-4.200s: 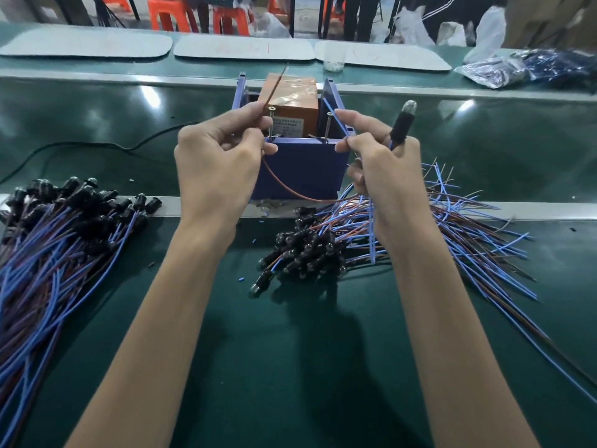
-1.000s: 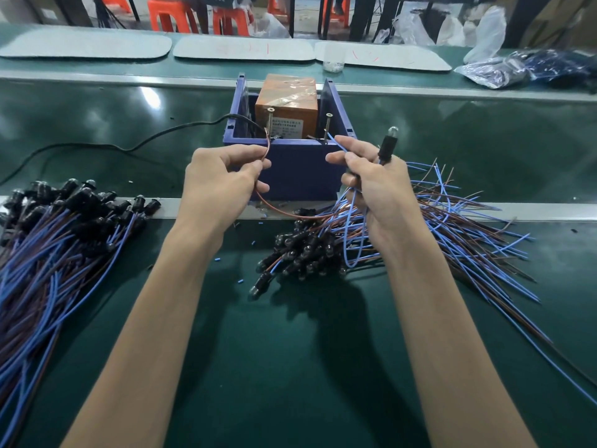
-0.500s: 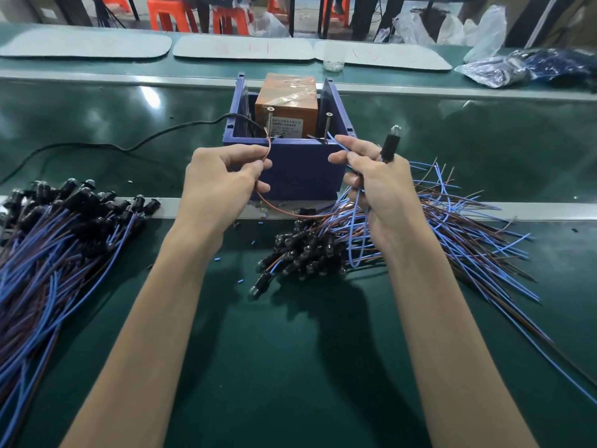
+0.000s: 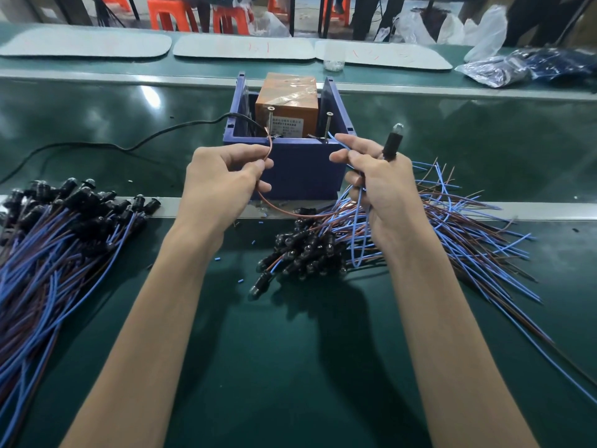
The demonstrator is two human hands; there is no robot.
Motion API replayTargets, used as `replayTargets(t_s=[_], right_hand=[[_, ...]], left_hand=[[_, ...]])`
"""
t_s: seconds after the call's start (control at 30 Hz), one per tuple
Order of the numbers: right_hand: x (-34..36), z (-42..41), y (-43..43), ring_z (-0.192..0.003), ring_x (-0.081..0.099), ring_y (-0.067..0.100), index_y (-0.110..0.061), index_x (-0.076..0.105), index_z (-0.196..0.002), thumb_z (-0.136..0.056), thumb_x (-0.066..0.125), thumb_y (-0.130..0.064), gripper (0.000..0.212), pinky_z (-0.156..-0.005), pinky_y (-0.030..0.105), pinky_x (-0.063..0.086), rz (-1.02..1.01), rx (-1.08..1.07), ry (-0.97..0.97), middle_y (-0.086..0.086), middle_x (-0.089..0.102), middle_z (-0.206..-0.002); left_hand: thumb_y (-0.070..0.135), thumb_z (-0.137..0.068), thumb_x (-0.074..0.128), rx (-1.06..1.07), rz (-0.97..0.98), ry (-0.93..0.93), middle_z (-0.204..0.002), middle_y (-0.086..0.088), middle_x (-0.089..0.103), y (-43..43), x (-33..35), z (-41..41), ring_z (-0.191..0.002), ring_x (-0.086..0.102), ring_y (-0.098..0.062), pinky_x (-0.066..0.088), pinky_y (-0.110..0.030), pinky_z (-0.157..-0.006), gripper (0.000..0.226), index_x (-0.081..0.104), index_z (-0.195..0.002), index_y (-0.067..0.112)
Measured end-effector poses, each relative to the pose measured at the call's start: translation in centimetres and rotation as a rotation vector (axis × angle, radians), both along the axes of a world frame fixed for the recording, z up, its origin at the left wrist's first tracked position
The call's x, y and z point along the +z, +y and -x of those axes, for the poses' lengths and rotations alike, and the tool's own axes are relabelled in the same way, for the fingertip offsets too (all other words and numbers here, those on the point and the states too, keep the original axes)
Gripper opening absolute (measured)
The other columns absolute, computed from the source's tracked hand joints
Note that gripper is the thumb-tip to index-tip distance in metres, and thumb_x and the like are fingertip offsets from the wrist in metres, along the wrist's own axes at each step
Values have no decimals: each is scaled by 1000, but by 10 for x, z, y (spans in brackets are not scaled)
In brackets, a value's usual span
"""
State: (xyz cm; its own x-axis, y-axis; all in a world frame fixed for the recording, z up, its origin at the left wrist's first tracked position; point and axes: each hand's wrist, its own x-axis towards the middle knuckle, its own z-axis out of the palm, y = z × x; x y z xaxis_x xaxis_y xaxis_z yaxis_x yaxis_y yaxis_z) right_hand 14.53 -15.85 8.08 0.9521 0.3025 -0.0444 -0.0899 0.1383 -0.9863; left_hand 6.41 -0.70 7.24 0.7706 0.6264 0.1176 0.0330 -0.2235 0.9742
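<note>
Pinched a brown wire (image 4: 271, 145) between thumb and forefinger of the left hand (image 4: 223, 185), with the other fingers curled beneath. Held its bare end up beside the left screw (image 4: 270, 119); could not tell whether the two touched. Pinched a blue wire (image 4: 333, 139) near its tip with thumb and forefinger of the right hand (image 4: 382, 189), tip aimed at the foot of the right screw (image 4: 329, 124). Gripped in that same hand a black lamp holder (image 4: 390, 147), small clear bulb uppermost. Held both hands apart, just in front of the blue box (image 4: 300, 171), brown wire sagging in a loop between them.

Carried a white label (image 4: 287, 126) on the orange block (image 4: 286, 98) inside the box; print too small to read. Bore faint red marks on the white mats (image 4: 242, 48), not legible.

Worked over a dark green bench (image 4: 290, 367) crossed by a grey metal strip (image 4: 193, 205). Had on it one heap of black-capped leads (image 4: 307, 250) under the right hand, a second heap (image 4: 64, 221) at far left, and a black cable (image 4: 145, 142) running into the box. Beyond: a clear cup (image 4: 334, 59), plastic bags (image 4: 517, 66), orange stools (image 4: 181, 17).
</note>
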Motion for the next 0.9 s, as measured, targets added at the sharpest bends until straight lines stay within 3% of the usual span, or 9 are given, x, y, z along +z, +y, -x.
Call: replayTargets(t_s=[0.3,0.5,0.9], right_hand=[[1,1,-1,-45,34,2,-13,68,-103,-96,42,1,31,-41,11,27,-7,3,-5,-4,67,-73],[1,0,1,-41,32,2,-12,67,-102,-95,42,3,30,-40,11,26,-14,-1,-26,-7,65,-69],[3,2,-1,-42,34,2,-15,66,-97,-96,42,3,30,-41,11,27,-3,13,-37,-6,65,-72]], left_hand=[[7,-90,61,-7,-1,-1,-77,13,73,1,-2,-1,-55,64,-3,55,-22,-68,24,70,-88,29],[10,-92,60,1,-76,21,-87,13,71,1,-3,-2,-56,65,1,43,-6,-51,22,72,-108,19],[9,-92,61,2,-69,21,-87,12,72,0,-3,-2,-55,64,1,43,-6,-51,23,72,-110,17]])
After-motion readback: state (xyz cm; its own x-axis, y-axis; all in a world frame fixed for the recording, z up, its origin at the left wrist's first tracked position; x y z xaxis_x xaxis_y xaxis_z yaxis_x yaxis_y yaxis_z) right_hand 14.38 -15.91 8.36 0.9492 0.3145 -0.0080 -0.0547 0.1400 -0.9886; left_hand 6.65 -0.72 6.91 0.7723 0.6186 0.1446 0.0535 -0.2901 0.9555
